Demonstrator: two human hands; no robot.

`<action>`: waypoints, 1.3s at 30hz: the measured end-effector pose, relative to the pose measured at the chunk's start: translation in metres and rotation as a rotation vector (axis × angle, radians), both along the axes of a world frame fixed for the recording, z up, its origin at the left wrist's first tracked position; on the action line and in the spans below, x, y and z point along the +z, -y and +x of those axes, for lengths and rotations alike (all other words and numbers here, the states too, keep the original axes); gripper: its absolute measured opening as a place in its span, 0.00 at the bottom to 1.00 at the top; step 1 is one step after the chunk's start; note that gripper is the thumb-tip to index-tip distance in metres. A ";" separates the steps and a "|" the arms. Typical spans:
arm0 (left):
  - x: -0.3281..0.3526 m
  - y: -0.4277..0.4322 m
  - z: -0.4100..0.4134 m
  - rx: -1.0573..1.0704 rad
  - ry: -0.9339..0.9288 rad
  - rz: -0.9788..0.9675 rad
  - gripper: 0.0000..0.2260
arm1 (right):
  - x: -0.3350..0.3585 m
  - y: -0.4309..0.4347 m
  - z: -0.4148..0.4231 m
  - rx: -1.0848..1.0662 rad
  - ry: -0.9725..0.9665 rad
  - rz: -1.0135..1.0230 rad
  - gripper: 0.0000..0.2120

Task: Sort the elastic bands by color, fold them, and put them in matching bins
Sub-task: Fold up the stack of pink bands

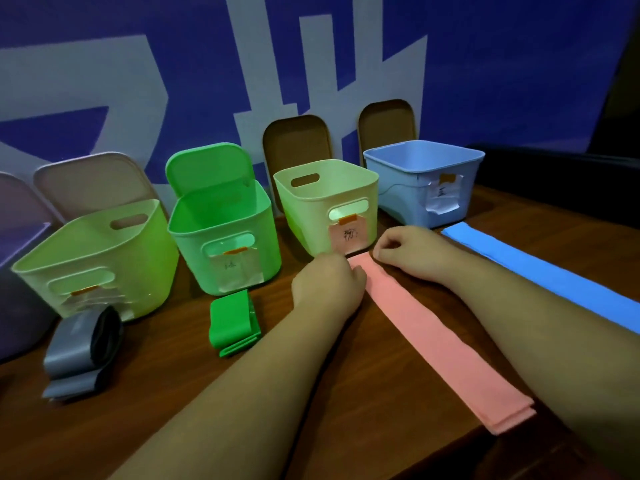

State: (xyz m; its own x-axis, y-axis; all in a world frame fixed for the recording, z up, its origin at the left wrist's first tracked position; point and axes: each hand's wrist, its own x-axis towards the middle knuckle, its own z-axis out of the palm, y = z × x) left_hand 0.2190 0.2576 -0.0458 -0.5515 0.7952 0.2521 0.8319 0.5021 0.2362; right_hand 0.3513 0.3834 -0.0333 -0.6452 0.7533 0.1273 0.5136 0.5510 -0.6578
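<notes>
A long pink band (436, 341) lies flat on the wooden table, running from the pale bin with a pink label (325, 199) toward the near edge. My left hand (329, 285) pinches its far end on the left side. My right hand (408, 249) pinches the same end on the right corner. A blue band (540, 268) lies stretched out to the right, in front of the blue bin (422, 178). A folded green band (233, 322) sits before the green bin (225, 230). A folded grey band (83, 351) lies before the yellow-green bin (100, 258).
Bin lids lean against the blue-and-white wall behind the row of bins. A purple bin (17, 271) is partly visible at the far left. The table's near right edge (485, 441) runs just past the pink band's near end.
</notes>
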 end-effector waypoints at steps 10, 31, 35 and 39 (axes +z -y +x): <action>-0.005 -0.004 -0.008 -0.105 0.140 0.200 0.12 | -0.010 -0.013 -0.004 0.087 0.020 0.099 0.11; -0.004 -0.001 0.004 -0.110 0.458 0.172 0.03 | 0.005 0.007 0.010 0.077 -0.303 0.227 0.04; -0.002 -0.004 -0.002 -0.076 0.390 0.269 0.03 | 0.009 0.012 0.016 0.139 -0.316 0.211 0.04; -0.002 -0.005 -0.006 -0.061 0.351 0.278 0.04 | 0.011 0.012 0.024 0.228 -0.233 0.147 0.03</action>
State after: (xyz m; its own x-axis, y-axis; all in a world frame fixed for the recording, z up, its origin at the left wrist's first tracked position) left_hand 0.2131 0.2630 -0.0482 -0.5956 0.7576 0.2670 0.7039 0.3321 0.6279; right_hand 0.3748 0.3710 -0.0224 -0.7354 0.5563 0.3869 0.2125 0.7315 -0.6479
